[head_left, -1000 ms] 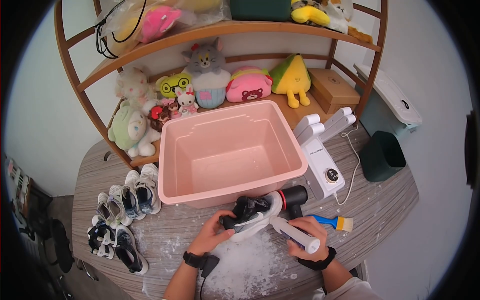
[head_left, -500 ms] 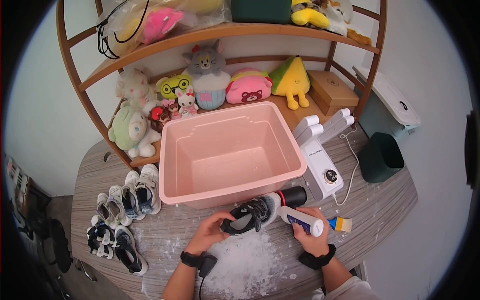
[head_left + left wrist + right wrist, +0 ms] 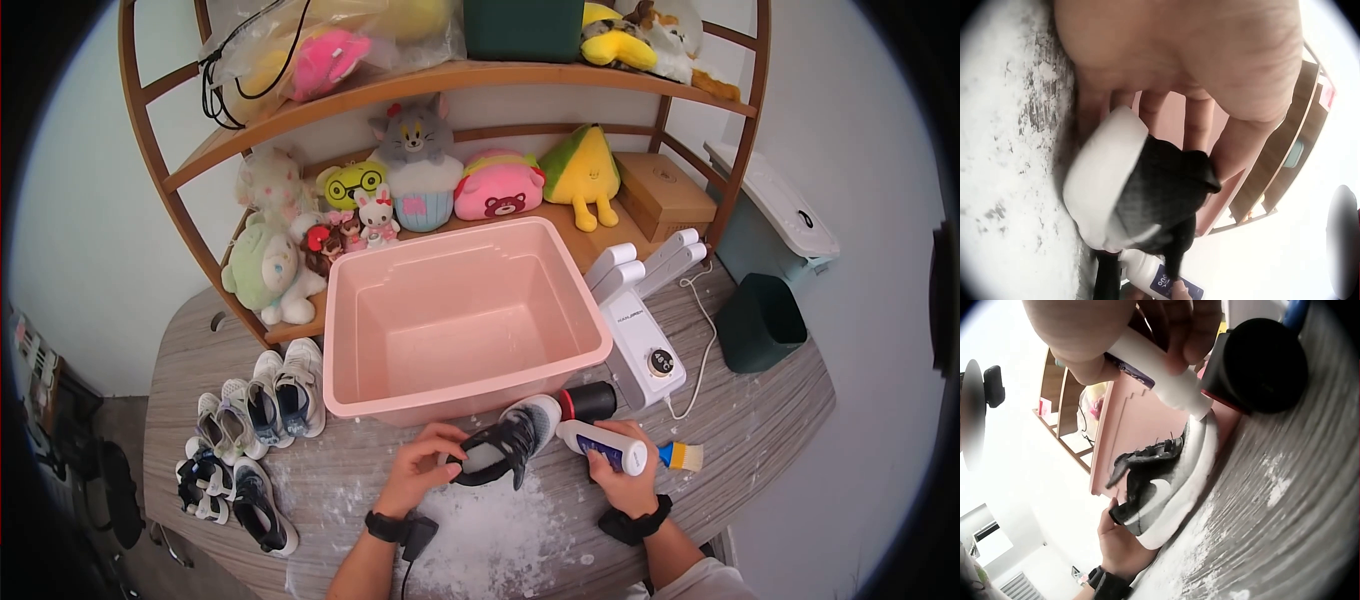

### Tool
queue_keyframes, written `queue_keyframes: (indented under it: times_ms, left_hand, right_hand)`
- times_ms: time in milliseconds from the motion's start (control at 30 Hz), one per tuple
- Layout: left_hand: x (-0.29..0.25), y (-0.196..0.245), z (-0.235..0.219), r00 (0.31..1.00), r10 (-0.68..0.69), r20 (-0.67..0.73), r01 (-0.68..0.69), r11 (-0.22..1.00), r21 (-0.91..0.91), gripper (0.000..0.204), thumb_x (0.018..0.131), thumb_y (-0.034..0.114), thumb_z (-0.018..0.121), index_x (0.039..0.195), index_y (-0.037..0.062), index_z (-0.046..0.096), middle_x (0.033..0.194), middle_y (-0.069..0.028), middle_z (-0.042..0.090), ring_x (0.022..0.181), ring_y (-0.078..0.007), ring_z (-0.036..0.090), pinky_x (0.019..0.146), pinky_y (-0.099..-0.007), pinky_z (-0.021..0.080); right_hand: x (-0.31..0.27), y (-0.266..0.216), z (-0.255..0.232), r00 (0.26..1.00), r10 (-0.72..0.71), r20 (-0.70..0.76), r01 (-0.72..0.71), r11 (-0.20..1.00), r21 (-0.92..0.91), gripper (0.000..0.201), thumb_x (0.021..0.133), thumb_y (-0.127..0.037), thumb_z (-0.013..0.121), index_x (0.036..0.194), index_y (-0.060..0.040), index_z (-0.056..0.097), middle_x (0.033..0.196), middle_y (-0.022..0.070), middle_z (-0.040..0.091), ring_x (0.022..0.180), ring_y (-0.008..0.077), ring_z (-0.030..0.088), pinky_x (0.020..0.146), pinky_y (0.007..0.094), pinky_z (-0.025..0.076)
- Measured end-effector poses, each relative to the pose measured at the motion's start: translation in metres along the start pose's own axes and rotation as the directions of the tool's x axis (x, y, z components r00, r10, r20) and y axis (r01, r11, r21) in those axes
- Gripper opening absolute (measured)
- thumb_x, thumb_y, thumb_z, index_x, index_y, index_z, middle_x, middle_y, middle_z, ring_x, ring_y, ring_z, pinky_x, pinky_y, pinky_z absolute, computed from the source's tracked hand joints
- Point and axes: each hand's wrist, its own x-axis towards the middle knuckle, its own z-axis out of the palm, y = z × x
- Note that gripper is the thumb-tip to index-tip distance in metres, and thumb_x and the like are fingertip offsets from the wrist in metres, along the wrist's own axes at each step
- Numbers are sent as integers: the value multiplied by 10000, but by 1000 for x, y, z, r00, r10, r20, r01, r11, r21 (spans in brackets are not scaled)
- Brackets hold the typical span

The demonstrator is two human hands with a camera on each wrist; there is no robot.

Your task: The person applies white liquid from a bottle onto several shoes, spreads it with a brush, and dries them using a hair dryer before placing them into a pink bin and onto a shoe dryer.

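Observation:
My left hand [image 3: 425, 468] holds a black-and-grey sneaker [image 3: 500, 447] by its heel, thumb on one side and fingers on the other. The shoe has a white sole and black laces, and its toe points toward the pink tub. A white bottle [image 3: 608, 447] with a dark blue label lies in the grip of my right hand [image 3: 628, 485]. In the right wrist view, the bottle's white tip [image 3: 1196, 406] is right at the sneaker's toe. White powdery residue [image 3: 480, 540] covers the wooden table in front of the shoe.
Behind the shoe stands a pink tub [image 3: 465, 398]. A black cylinder with a red ring [image 3: 590, 402], a paintbrush [image 3: 682, 457] and a white shoe dryer [image 3: 645, 345] lie to the right. Several shoes [image 3: 255, 505] line the left; plush toys [image 3: 420, 190] fill the shelf behind.
The sneaker has turned from tilted on its side to more upright, its opening now facing up. My right hand has turned the bottle, which now lies flatter, a little higher and farther right.

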Motion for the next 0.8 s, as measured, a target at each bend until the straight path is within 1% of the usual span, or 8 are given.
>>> queue_keyframes:
  times_ms: [33, 167, 333, 400, 567, 667, 733, 800]
  left_hand:
    - [2, -2, 1, 998, 54, 15, -53, 998, -29, 284, 846, -10, 748, 1123, 19, 693, 1298, -100, 560, 1260, -234, 520, 1093, -351, 377]
    - [2, 2, 5, 1000, 24, -17, -25, 995, -94, 393, 775, -75, 768, 1141, 30, 673, 1319, -105, 547, 1290, -240, 506, 1120, -364, 354]
    - [5, 0, 9, 989, 127, -70, -127, 992, -7, 521, 690, -71, 804, 1171, 56, 649, 1343, -112, 528, 1327, -239, 470, 1146, -369, 315]
    - [6, -3, 9, 986, 151, -77, -149, 988, 27, 524, 682, -66, 795, 1170, 53, 646, 1341, -112, 527, 1318, -238, 478, 1139, -363, 324]
    - [4, -2, 13, 983, 173, -57, -155, 959, 237, 571, 672, -72, 756, 1214, 47, 620, 1323, -114, 530, 1291, -238, 499, 1117, -344, 353]
    - [5, -1, 15, 986, 134, -95, -106, 962, 252, 614, 682, -77, 737, 1264, 52, 593, 1303, -116, 538, 1255, -240, 528, 1088, -327, 390]
    - [3, -5, 15, 993, -3, -119, 35, 963, 268, 637, 697, -45, 755, 1298, 64, 573, 1260, -104, 571, 1192, -242, 577, 1039, -323, 437]
    - [2, -6, 18, 988, -24, -150, 69, 951, 301, 628, 705, -14, 768, 1297, 67, 574, 1240, -111, 591, 1159, -246, 601, 1011, -330, 462]
  right_hand:
    - [1, 0, 0, 1000, -3, -2, 3, 1000, 0, 409, 752, -77, 812, 1131, 34, 706, 1031, 159, 702, 893, 249, 696, 818, 335, 547]
    - [1, 0, 0, 994, 79, -79, -78, 997, 26, 385, 771, -64, 797, 1130, 38, 704, 1012, 139, 694, 886, 207, 677, 808, 321, 537]
    - [-1, 4, -2, 987, 57, -148, -45, 996, 81, 351, 797, -63, 780, 1125, 40, 705, 1023, 115, 690, 891, 177, 662, 805, 312, 530]
    - [-7, 8, -2, 964, 214, -157, -155, 935, 319, 305, 834, -86, 757, 1105, 39, 696, 1044, 104, 687, 897, 162, 649, 810, 306, 525]
    - [-13, 21, -5, 971, 129, -202, -67, 955, 290, 289, 879, -153, 747, 1080, 38, 662, 1041, 106, 681, 893, 158, 633, 809, 310, 520]
    - [-12, 24, -7, 976, 82, -200, -27, 964, 263, 309, 881, -171, 757, 1090, 34, 658, 1033, 105, 673, 885, 163, 630, 798, 315, 522]
    - [-12, 21, -10, 984, 107, -143, -66, 962, 263, 314, 880, -186, 762, 1094, 19, 655, 1061, 108, 653, 926, 171, 622, 828, 315, 513]
    - [-9, 17, -14, 994, 49, -98, -28, 978, 207, 327, 874, -184, 770, 1110, 9, 649, 1086, 105, 641, 953, 171, 614, 847, 311, 506]
